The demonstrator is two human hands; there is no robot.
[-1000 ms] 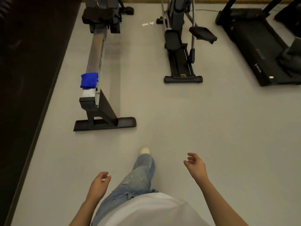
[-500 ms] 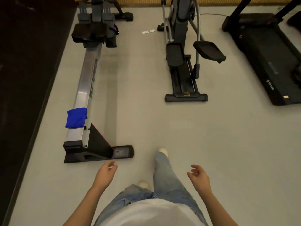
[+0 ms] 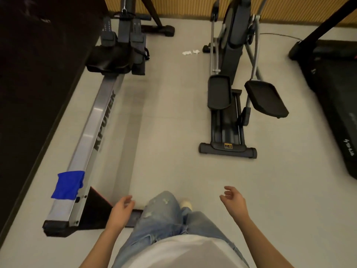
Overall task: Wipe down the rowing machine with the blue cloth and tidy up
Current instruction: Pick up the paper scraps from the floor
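While the person faces the machines on the grey floor (image 3: 173, 132), both hands hang in front of the body holding nothing: the left hand (image 3: 120, 211) and the right hand (image 3: 234, 203) each show loosely curled, relaxed fingers. The cloth (image 3: 67, 185), blue and folded, lies draped over the rail of the rower (image 3: 92, 132) near its close end, at about ten o'clock from the left hand and apart from it. The rower runs away toward eleven o'clock, its black seat (image 3: 110, 60) at the far end of the rail. An elliptical (image 3: 228, 113) stands at one o'clock, a treadmill (image 3: 338, 103) at two o'clock, and white paper scraps (image 3: 190, 52) lie on the floor at twelve o'clock, between rower and elliptical.
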